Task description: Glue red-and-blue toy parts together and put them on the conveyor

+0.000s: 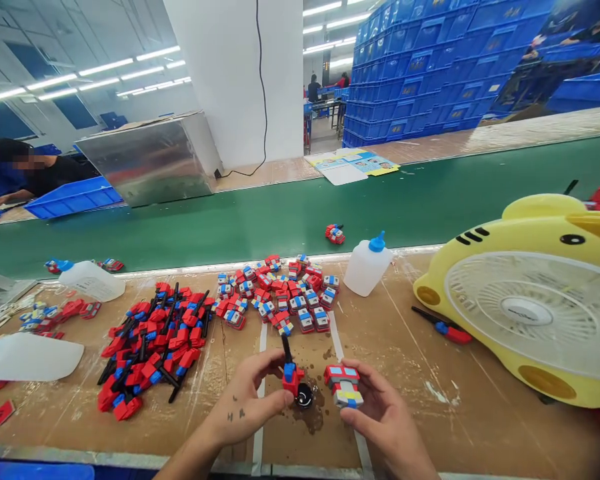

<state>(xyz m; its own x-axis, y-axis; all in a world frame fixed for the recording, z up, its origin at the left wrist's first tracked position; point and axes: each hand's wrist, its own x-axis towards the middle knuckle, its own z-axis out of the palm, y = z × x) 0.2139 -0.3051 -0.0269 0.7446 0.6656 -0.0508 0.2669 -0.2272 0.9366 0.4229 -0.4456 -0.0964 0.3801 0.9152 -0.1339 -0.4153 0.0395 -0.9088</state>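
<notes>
Between the thumb and fingers of my left hand (253,400) is a small red and blue toy part (291,379) with a black rod pointing up. It sits right beside a small round black cup (305,396) of dark, shiny liquid, partly overlapping it in view; I cannot tell if they touch. My right hand (380,417) grips a red, white and yellow toy block (344,385) with blue patches, to the right of the cup. Left of my hands lies a heap of red parts with black rods (155,340). Beyond them is a pile of red and white blocks (280,290).
A white squeeze bottle (367,267) stands behind the pile; other bottles (93,280) lie at left. A yellow duck-shaped fan (525,307) fills the right side. Along the back runs a green belt (260,217), with stacked blue crates (430,73) beyond. A person (45,167) sits far left.
</notes>
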